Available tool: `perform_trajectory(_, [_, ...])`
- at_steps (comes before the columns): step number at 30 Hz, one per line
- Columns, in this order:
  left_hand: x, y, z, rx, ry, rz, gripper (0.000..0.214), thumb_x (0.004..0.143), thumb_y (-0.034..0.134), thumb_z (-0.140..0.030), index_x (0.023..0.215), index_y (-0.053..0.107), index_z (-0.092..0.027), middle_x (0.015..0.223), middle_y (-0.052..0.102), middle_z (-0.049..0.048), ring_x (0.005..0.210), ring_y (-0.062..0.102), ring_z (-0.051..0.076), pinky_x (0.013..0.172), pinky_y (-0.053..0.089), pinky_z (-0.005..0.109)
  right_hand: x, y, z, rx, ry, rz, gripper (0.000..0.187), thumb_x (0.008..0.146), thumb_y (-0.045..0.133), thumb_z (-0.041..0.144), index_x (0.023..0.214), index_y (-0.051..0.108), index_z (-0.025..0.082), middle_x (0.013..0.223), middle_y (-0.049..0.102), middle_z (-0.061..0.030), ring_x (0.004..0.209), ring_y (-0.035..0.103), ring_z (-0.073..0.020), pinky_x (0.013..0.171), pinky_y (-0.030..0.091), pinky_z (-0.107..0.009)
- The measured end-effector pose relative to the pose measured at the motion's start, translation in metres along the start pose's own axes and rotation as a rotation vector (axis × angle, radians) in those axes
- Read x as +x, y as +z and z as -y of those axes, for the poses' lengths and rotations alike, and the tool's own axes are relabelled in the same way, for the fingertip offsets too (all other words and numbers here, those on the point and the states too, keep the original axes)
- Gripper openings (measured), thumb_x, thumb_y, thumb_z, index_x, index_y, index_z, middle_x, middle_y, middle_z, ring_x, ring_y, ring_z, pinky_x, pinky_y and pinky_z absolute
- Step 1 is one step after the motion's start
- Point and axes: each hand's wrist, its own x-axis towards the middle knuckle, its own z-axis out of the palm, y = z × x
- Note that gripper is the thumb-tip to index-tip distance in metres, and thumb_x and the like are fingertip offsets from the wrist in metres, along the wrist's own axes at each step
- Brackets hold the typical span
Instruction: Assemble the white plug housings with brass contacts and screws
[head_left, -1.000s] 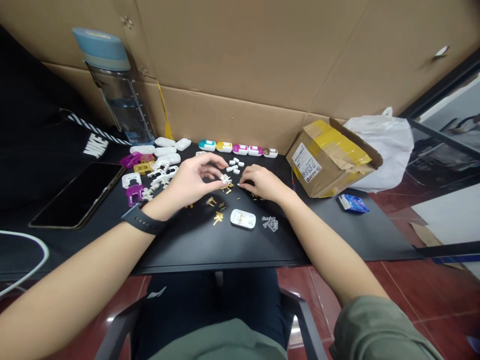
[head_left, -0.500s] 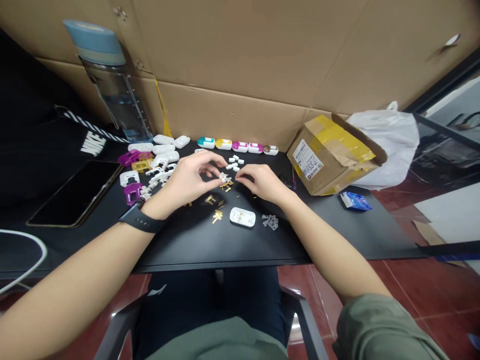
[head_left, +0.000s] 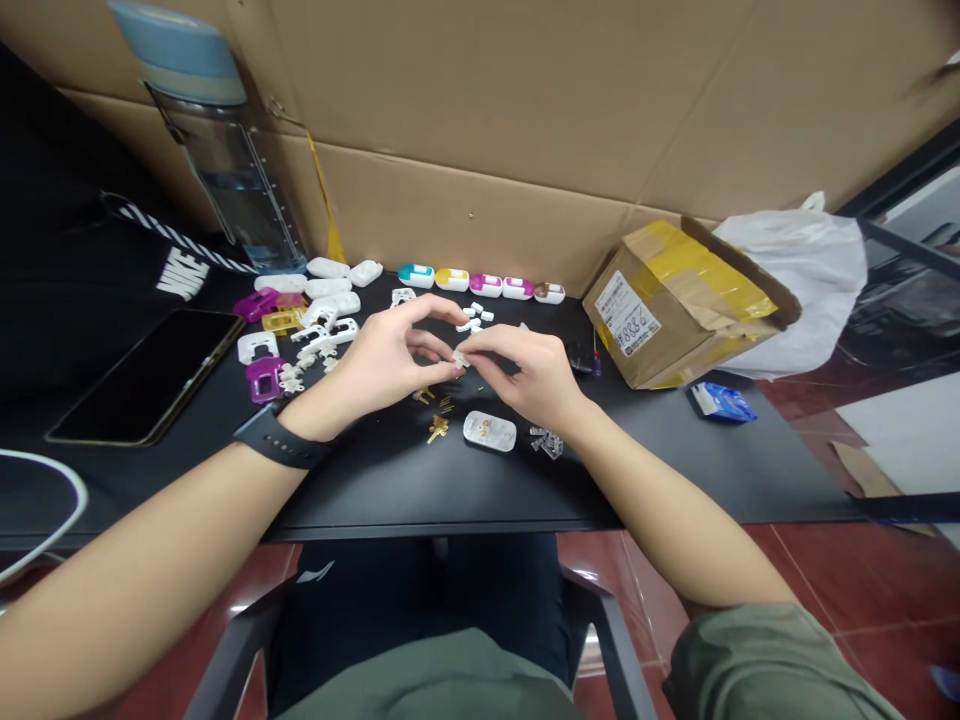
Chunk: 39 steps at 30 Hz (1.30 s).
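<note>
My left hand (head_left: 397, 350) pinches a small white plastic part (head_left: 460, 358) between thumb and fingers, above the black table. The fingertips of my right hand (head_left: 525, 370) meet the same part from the other side. Just below lie brass-coloured metal pieces (head_left: 438, 429) and thin pins. A white shell half (head_left: 490, 431) with tiny brass bits inside rests nearer to me. Clear plastic pieces (head_left: 547, 442) sit to its right. Beyond my fingertips are several small white blocks (head_left: 477, 316).
Purple, yellow and white casings (head_left: 266, 380) spread at the left beside a phone (head_left: 150, 375). A water bottle (head_left: 217, 180) stands behind them. Coloured capsule-shaped units (head_left: 486, 286) line the back. A cardboard box (head_left: 675, 310), white bag (head_left: 802, 280) and blue packet (head_left: 724, 402) are at the right.
My right hand has moved left to meet the left hand, and its fingertips now touch the white part. The view has shifted slightly.
</note>
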Motion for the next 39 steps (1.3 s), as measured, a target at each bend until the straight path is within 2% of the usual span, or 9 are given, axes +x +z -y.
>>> perform_trajectory(7, [-0.001,0.001,-0.003,-0.059,0.003,-0.010,0.050,0.080,0.098,-0.029,0.123,0.072,-0.022,0.139,0.073,0.0087,0.092,0.085,0.022,0.087,0.072,0.037,-0.003,-0.004,-0.002,-0.214,0.022,0.053,0.019,0.111,0.067,0.024,0.111,0.086,0.024,0.105,0.091,-0.0004,0.090,0.086,-0.0173,0.084,0.061,-0.028])
perform_trajectory(14, [0.000,0.003,-0.003,-0.131,-0.024,-0.006,0.053,0.078,0.099,-0.026,0.123,0.072,-0.022,0.138,0.072,0.0087,0.092,0.085,0.022,0.085,0.073,0.037,-0.003,-0.011,-0.005,-0.246,-0.015,0.116,0.023,0.114,0.064,0.028,0.115,0.086,0.025,0.106,0.091,0.0000,0.086,0.085,-0.0172,0.080,0.057,-0.030])
perform_trajectory(18, [0.000,0.003,-0.005,-0.129,-0.023,-0.008,0.052,0.077,0.098,-0.025,0.122,0.072,-0.021,0.138,0.072,0.0088,0.091,0.084,0.021,0.086,0.072,0.036,-0.002,-0.013,-0.005,-0.325,-0.068,0.155,0.024,0.114,0.062,0.024,0.115,0.086,0.027,0.110,0.091,0.0010,0.083,0.083,-0.0153,0.076,0.053,-0.030])
perform_trajectory(22, [0.000,0.003,-0.008,-0.124,-0.018,0.007,0.053,0.076,0.099,-0.026,0.122,0.072,-0.020,0.138,0.071,0.0090,0.091,0.084,0.021,0.084,0.072,0.034,-0.002,-0.015,-0.002,-0.369,-0.129,0.172,0.029,0.113,0.060,0.017,0.126,0.083,0.029,0.110,0.091,0.0013,0.086,0.082,-0.0151,0.076,0.051,-0.030])
perform_trajectory(28, [0.000,0.003,-0.005,-0.105,-0.030,0.029,0.055,0.078,0.100,-0.034,0.124,0.072,-0.022,0.144,0.071,0.0109,0.093,0.083,0.022,0.091,0.073,0.039,-0.001,-0.019,0.003,-0.351,-0.026,0.290,0.035,0.114,0.057,0.019,0.134,0.081,0.034,0.117,0.090,0.0007,0.095,0.083,-0.0184,0.081,0.053,-0.033])
perform_trajectory(32, [0.000,0.003,-0.001,-0.096,-0.031,0.020,0.058,0.078,0.100,-0.039,0.126,0.072,-0.022,0.145,0.071,0.0117,0.092,0.082,0.021,0.091,0.073,0.040,-0.001,-0.018,0.002,-0.159,0.056,0.249,0.028,0.113,0.059,0.023,0.126,0.082,0.028,0.122,0.089,-0.0014,0.104,0.084,-0.0192,0.084,0.058,-0.030])
perform_trajectory(35, [0.000,0.002,-0.002,-0.092,-0.043,0.005,0.058,0.077,0.101,-0.038,0.124,0.072,-0.021,0.139,0.073,0.0109,0.091,0.082,0.020,0.090,0.073,0.038,0.002,-0.023,-0.001,-0.024,0.010,0.196,0.028,0.110,0.057,0.019,0.126,0.080,0.023,0.128,0.086,-0.0062,0.116,0.082,-0.0206,0.098,0.062,-0.032])
perform_trajectory(37, [0.000,0.001,-0.004,-0.076,-0.041,-0.011,0.056,0.076,0.101,-0.038,0.122,0.073,-0.021,0.135,0.074,0.0103,0.090,0.081,0.019,0.090,0.072,0.038,0.005,-0.034,-0.006,-0.030,-0.005,0.138,0.029,0.109,0.055,0.017,0.122,0.081,0.021,0.128,0.085,-0.0081,0.120,0.080,-0.0220,0.106,0.061,-0.036])
perform_trajectory(39, [0.000,0.000,-0.005,-0.042,-0.038,-0.026,0.054,0.076,0.102,-0.038,0.120,0.075,-0.021,0.135,0.075,0.0107,0.091,0.080,0.020,0.093,0.072,0.039,0.008,-0.051,-0.014,-0.125,0.055,0.052,0.029,0.107,0.054,0.018,0.114,0.082,0.022,0.117,0.086,-0.0062,0.111,0.080,-0.0231,0.102,0.060,-0.038])
